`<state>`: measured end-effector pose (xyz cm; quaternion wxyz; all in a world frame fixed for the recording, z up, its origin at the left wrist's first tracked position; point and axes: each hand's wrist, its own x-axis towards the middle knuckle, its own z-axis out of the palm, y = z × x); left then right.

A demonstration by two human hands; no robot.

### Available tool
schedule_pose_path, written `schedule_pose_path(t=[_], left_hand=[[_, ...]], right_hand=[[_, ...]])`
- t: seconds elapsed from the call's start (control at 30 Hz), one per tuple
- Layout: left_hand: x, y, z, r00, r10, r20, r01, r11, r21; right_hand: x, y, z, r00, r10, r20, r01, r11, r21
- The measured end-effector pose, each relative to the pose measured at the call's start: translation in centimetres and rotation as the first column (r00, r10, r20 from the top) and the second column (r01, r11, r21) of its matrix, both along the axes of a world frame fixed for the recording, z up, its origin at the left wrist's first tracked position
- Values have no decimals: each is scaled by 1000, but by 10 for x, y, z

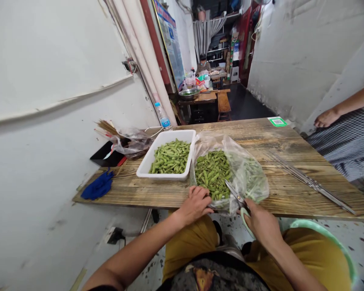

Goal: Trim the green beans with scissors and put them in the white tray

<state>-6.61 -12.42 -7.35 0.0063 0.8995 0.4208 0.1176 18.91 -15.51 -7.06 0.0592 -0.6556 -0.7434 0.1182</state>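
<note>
My right hand [262, 222] grips a pair of scissors [237, 196] by its pale green handles, the blades pointing at the pods. A clear plastic bag [245, 178] lies opened on the table's near side, filled with green soybean pods [214, 173]. At the bag's near left edge is my left hand [197, 204], its fingers curled; anything between them is hidden. To the left of the bag stands a white plastic tub [142, 171], holding more green pods [171, 157].
On the wooden table [157, 194] are metal skewers [315, 186], a blue cloth [97, 186], a black box [101, 155] and a water bottle [164, 117]. A green basin [336, 242] is beside my leg. Another person's hand [327, 118] shows at right.
</note>
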Motion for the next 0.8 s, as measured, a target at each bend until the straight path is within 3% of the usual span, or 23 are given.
schedule_pose_path(t=[0.13,0.23,0.37,0.47,0.57,0.7,0.8], left_hand=[[-6,14,7,990,-84,-115,91,994,53],[-11,24,18,979,-138,-149,140,990,-1],[-10,36,33,989,-82,119,102,980,-168],[-2,55,52,934,-4,357,109,955,-275],[12,87,86,890,-10,456,136,960,-245],[25,126,136,873,-5,488,67,992,-110],[20,124,146,867,12,497,2,1000,-28]], right_hand=[[0,2,2,995,79,65,-80,997,12],[1,7,3,994,85,71,-85,996,-10],[1,14,4,995,42,96,-43,999,12],[1,28,8,986,29,161,-39,997,60],[4,52,26,988,20,156,-39,992,123],[14,90,69,992,-71,108,39,962,270],[31,100,87,989,-127,79,94,939,330]])
